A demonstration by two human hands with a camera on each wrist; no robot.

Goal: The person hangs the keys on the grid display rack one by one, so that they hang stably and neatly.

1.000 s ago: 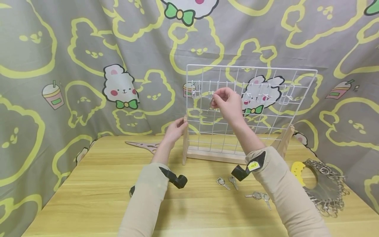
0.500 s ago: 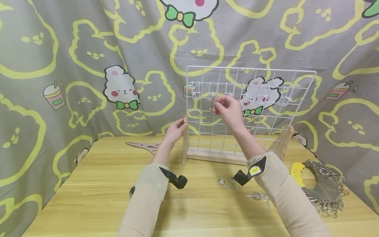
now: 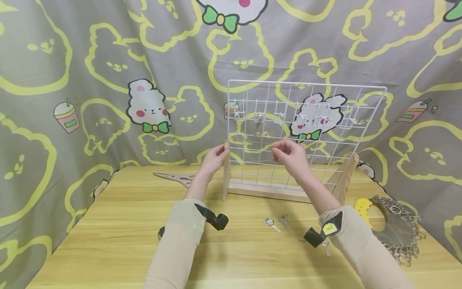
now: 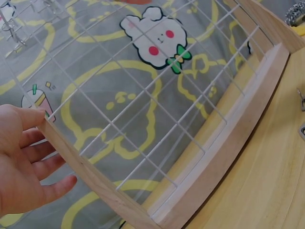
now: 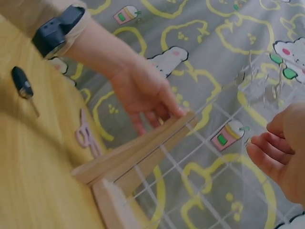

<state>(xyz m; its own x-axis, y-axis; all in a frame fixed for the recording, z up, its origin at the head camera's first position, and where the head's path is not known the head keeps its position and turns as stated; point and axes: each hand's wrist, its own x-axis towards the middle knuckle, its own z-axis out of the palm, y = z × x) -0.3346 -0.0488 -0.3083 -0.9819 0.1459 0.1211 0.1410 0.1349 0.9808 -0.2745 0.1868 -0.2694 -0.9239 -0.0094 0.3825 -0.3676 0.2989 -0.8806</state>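
A white wire grid rack (image 3: 306, 160) stands upright in a wooden base, with several hooks along its upper part. At its left side my left hand (image 3: 213, 160) holds the top of the wooden post (image 4: 81, 164) between thumb and fingers. In front of the grid hangs my right hand (image 3: 292, 156), fingers loosely curled and nothing visible in them. Above and left of it, a small metal key (image 3: 258, 121) hangs on the second hook from the left. Hanging metal pieces (image 5: 271, 93) also show beyond the right hand in the right wrist view, blurred.
Loose keys lie on the table, one with a round head (image 3: 272, 224) and one beside it (image 3: 284, 221). Another key (image 3: 326, 248) is partly behind the right wrist camera. A ring of chains and metal rings (image 3: 400, 233) lies right. A black-headed key (image 5: 21, 83) and pink pointed thing (image 3: 175, 178) lie left.
My right hand has let go of the key at the second hook and moved down and right, leaving the key hanging there. The left hand has stayed on the post.
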